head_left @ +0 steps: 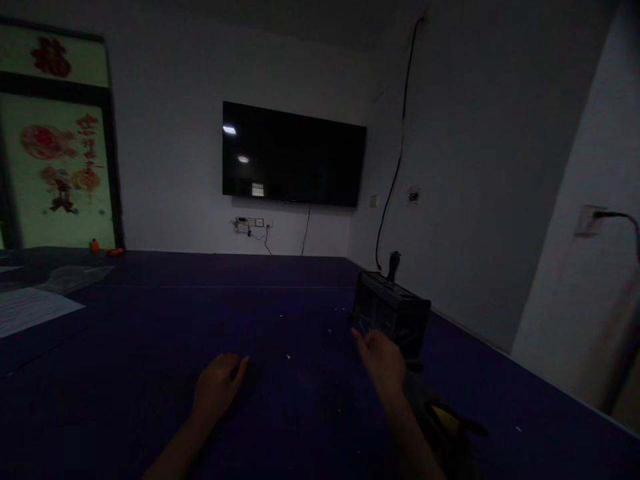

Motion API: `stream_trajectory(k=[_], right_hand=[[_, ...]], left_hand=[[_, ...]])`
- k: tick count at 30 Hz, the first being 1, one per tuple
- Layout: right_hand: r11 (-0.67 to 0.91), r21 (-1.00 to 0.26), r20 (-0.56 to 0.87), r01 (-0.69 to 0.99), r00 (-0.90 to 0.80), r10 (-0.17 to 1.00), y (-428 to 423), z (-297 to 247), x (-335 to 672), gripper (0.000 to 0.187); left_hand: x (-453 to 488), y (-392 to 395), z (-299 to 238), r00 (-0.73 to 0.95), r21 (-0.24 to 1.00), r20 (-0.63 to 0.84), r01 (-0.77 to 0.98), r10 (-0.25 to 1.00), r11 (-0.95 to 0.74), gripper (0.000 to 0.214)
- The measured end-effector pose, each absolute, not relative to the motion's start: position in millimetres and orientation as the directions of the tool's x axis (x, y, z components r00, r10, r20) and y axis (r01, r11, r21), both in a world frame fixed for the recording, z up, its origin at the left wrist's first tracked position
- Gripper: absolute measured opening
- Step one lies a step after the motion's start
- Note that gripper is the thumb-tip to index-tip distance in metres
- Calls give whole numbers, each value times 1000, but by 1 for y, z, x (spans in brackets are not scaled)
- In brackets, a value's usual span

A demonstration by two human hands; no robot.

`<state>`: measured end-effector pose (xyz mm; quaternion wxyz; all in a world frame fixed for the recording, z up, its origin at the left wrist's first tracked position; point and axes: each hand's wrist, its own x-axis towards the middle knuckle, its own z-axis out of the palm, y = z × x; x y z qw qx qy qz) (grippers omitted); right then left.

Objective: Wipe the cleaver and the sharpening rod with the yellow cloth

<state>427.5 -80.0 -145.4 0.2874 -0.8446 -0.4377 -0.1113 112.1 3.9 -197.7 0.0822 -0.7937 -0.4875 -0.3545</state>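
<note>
The room is dim. My left hand lies flat, palm down, on the dark blue table surface, fingers stretched out and holding nothing. My right hand reaches forward with fingers loosely spread, its fingertips at the near face of a dark boxy device with an upright lever on top. Whether the fingers touch the box is unclear. A dark object with a yellow patch lies beside my right forearm.
A black wall screen hangs ahead, with sockets and cables below. White sheets and clear plastic lie at the table's left. Small orange items sit at the far left edge. A white wall runs close on the right.
</note>
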Motion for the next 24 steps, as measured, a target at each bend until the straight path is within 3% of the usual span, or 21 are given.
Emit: stream_trajectory(k=[2,4,8,14,18,24], right_hand=[[-274,-271,507,923,378,774,-68,-159,391,56],[-17,-153,490,988,91,867,-61,-175,360,50],[161,-108,442,981,-98,892,-56,-195,332,36],[130,-150,431,980,-54,901,-49,-201,349,37],[75,-195,430,978,17,903,-46,-203,364,29],[112,-304,500,946,58,864,-42,-201,376,64]], left_hand=[[113,2,-196,238,207,541,892,807,-403,54],[112,-1,-193,231,200,451,915,862,-350,53],[110,-2,-191,254,193,387,918,886,-347,50],[110,3,-195,304,145,346,917,887,-371,37],[107,7,-200,363,163,424,871,830,-464,44],[104,10,-203,408,89,719,749,562,-657,47]])
